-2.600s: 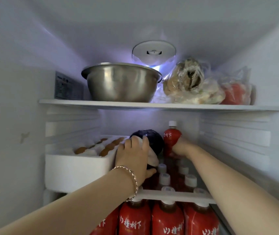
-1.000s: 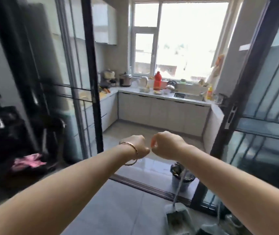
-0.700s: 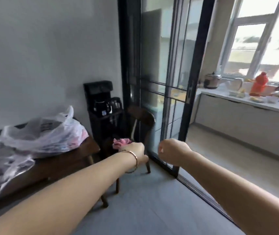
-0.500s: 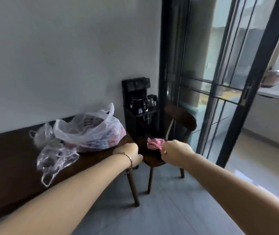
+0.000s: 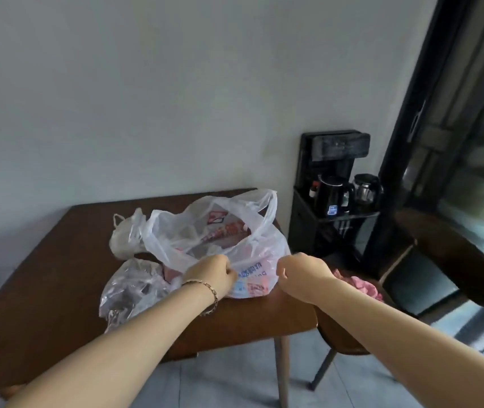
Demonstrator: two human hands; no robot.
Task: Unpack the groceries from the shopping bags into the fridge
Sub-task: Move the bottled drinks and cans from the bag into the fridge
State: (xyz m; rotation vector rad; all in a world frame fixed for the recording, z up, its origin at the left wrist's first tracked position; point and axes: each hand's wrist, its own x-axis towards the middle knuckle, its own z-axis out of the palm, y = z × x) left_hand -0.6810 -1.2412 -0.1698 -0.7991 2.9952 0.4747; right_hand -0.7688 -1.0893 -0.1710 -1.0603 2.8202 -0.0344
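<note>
A large white translucent shopping bag [image 5: 214, 237] stands open on the brown wooden table [image 5: 58, 260], with printed packets showing through it. A small white knotted bag [image 5: 126, 234] lies behind it to the left. A crumpled clear bag [image 5: 134, 287] lies in front of it to the left. My left hand [image 5: 211, 275], with a bracelet on the wrist, has its fingers curled at the big bag's near rim. My right hand [image 5: 302, 275] is curled just right of the bag and holds nothing I can see. The fridge is out of view.
A dark wooden chair [image 5: 452, 260] with a pink cloth [image 5: 361, 285] on its seat stands at the table's right end. Behind it is a black drinks stand with two kettles [image 5: 335, 195]. A black-framed glass sliding door [image 5: 441, 142] fills the right side.
I have turned away from the fridge shelves, past the kitchen doorway, to the table. Both curled hands have come up to the big shopping bag.
</note>
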